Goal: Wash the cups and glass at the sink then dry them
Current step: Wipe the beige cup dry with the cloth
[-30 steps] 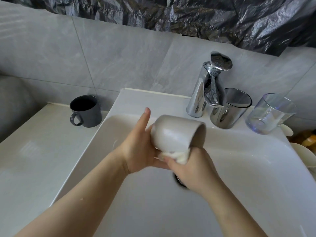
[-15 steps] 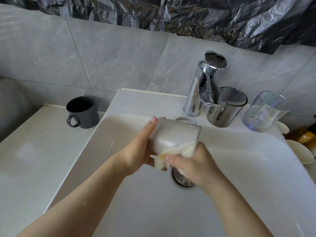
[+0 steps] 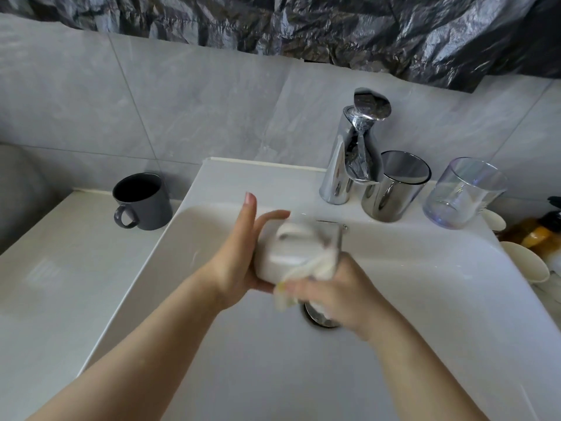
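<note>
White cup (image 3: 280, 258) in both hands

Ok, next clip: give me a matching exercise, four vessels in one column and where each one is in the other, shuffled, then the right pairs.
Things:
1. white mug
2. dark grey mug
3. chrome cup
4. clear glass

Places:
A. on the sink ledge, farthest right of the four
B. on the counter left of the basin
C. over the basin, held in the left hand while the right hand presses a cloth to it
D. on the sink ledge right beside the tap

Pairs: 1-C, 2-B, 3-D, 4-A
</note>
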`<state>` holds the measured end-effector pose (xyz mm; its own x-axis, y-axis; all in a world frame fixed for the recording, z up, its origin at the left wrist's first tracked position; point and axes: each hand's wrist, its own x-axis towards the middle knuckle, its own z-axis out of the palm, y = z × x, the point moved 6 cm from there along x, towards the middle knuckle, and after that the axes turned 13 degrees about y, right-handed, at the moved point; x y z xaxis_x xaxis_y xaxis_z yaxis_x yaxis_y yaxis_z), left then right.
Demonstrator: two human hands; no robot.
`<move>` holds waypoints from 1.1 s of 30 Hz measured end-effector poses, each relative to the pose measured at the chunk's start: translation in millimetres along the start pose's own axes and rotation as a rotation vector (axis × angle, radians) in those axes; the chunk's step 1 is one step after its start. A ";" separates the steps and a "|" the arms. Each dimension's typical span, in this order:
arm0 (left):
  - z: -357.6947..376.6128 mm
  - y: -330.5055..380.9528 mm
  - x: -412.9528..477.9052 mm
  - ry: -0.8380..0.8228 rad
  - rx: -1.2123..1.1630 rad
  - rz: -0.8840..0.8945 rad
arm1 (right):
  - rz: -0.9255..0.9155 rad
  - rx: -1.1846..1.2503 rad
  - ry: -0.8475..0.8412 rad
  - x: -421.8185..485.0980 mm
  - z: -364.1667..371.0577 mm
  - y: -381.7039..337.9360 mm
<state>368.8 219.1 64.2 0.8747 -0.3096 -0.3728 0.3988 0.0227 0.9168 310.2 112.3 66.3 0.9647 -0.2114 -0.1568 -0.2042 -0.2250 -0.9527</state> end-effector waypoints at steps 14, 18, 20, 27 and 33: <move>-8.2 11.4 2.3 0.202 0.029 0.391 | 0.030 0.521 -0.301 -13.6 12.7 -16.8; -8.8 8.2 5.4 0.179 0.003 0.327 | 0.003 0.587 -0.301 -10.6 9.9 -16.5; -10.7 11.7 5.4 0.196 -0.003 0.363 | -0.023 0.604 -0.336 -9.8 11.2 -18.7; -2.9 28.6 -16.8 0.233 0.470 0.912 | 0.070 0.523 -0.128 5.0 10.3 4.7; 1.9 20.8 -8.9 0.046 0.027 0.336 | -0.013 0.478 0.069 -1.3 3.0 -11.1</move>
<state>368.8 220.6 86.8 0.9679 -0.2455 -0.0546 0.0792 0.0912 0.9927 311.7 117.9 76.3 0.9502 -0.2776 -0.1419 -0.0775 0.2307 -0.9699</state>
